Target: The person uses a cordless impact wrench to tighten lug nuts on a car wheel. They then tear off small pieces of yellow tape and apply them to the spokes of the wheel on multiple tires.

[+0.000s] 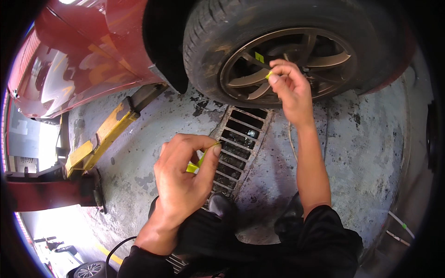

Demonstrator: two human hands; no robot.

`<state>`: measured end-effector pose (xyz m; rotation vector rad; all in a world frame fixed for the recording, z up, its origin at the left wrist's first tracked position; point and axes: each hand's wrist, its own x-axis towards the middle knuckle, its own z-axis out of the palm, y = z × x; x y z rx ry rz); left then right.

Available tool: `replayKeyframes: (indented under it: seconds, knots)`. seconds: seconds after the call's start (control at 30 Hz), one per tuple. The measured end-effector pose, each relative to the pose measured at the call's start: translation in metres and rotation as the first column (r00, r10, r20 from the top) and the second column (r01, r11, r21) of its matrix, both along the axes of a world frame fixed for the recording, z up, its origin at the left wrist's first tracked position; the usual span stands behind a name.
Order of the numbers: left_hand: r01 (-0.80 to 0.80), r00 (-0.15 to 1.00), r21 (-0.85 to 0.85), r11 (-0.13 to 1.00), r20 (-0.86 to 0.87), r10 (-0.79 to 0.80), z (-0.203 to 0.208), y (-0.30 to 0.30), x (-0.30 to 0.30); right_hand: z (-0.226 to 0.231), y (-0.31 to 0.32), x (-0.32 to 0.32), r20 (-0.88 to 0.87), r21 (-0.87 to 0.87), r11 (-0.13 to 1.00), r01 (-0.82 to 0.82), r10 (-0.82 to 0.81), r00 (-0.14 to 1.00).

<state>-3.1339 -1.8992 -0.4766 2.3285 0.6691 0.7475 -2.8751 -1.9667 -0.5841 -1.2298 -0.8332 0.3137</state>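
My left hand (183,173) is closed in a pinch over the floor grate, with a bright yellow-green strip (193,167) between thumb and fingers. Part of the strip shows inside the curl of the hand. In front of the wheel (252,82), my right hand (293,90) pinches a small yellow-green piece (269,74) between thumb and forefinger. Just beyond those fingertips a yellow-green tab with dark marks (259,57) shows against a spoke; whether it joins the held piece I cannot tell. The wheel has bronze-coloured spokes and a dark tyre (204,60).
A red car body (92,55) is raised at the upper left, with a yellow lift arm (105,132) under it. The metal drain grate (238,150) runs along the worn grey floor (134,157) toward my shoes. Another car's wheel (89,270) shows at the lower left.
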Motion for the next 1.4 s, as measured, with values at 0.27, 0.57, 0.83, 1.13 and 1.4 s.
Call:
replayKeyframes:
  seconds: [0.27, 0.57, 0.83, 1.13, 1.4]
  knots:
    - [0.041, 0.999, -0.034, 0.999, -0.011, -0.041, -0.002, -0.002, 0.002, -0.012, 0.015, 0.035, -0.105, -0.021, 1.000, 0.023, -0.025, 0.994]
    - [0.037, 0.999, -0.062, 0.997, -0.011, -0.038, -0.004, 0.001, -0.001, -0.009, 0.023, 0.039, -0.114, -0.142, 0.989, -0.039, 0.023, 0.993]
    - [0.047, 0.997, -0.093, 0.995, -0.049, -0.052, -0.001, 0.000, -0.001, -0.009, 0.028, 0.036, -0.081, -0.142, 0.990, -0.017, 0.005, 0.997]
    - [0.053, 0.997, -0.093, 0.994, -0.050, -0.057, 0.000, 0.000, -0.002, -0.010, 0.031, 0.032, -0.014, -0.179, 0.981, 0.069, -0.073, 0.997]
    - [0.061, 0.996, -0.108, 0.992, -0.057, -0.067, -0.001, 0.001, -0.001, -0.016, 0.036, 0.027, -0.017, -0.125, 0.983, 0.133, -0.136, 0.991]
